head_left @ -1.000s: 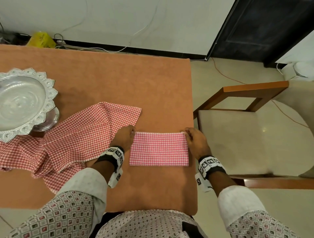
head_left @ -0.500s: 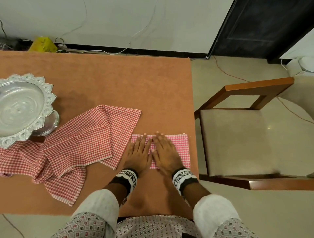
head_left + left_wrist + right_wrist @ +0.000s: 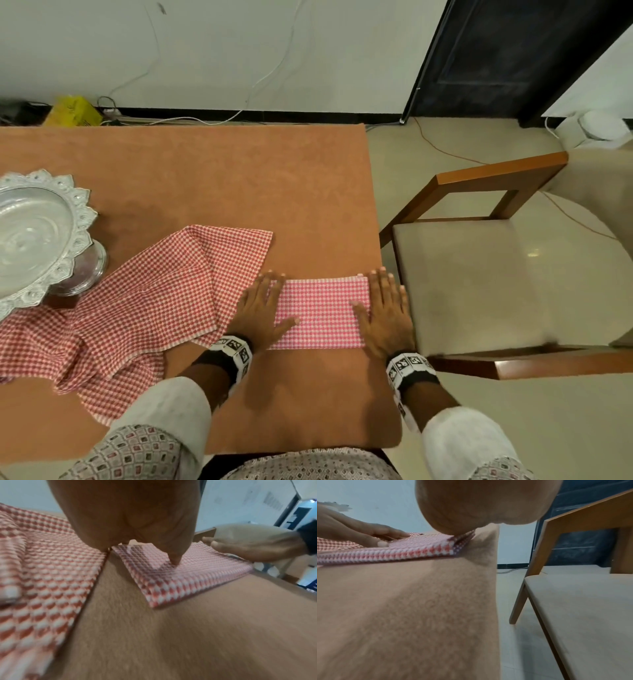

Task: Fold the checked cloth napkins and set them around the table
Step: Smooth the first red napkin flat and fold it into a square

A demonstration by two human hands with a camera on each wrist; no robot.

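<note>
A folded red-and-white checked napkin [image 3: 322, 313] lies flat near the right edge of the brown table [image 3: 212, 178]. My left hand [image 3: 262, 306] presses its left end with straight fingers, the thumb lying on the cloth. My right hand [image 3: 385, 311] lies flat on its right end, by the table edge. In the left wrist view the napkin [image 3: 197, 572] shows under my palm, with the right hand [image 3: 254, 547] beyond it. The right wrist view shows the napkin's near edge [image 3: 388, 554] and the left hand [image 3: 368, 532]. Unfolded checked napkins [image 3: 137, 308] lie crumpled to the left.
A silver scalloped pedestal bowl [image 3: 37, 236] stands at the table's left, on part of the loose cloth. A wooden chair with a beige seat [image 3: 496, 281] sits close to the table's right edge. Cables and a yellow box [image 3: 73, 111] lie on the floor by the wall.
Both hands first pinched the napkin's far corners, then pressed flat side by side on its middle. Now they have slid apart to its left and right ends.
</note>
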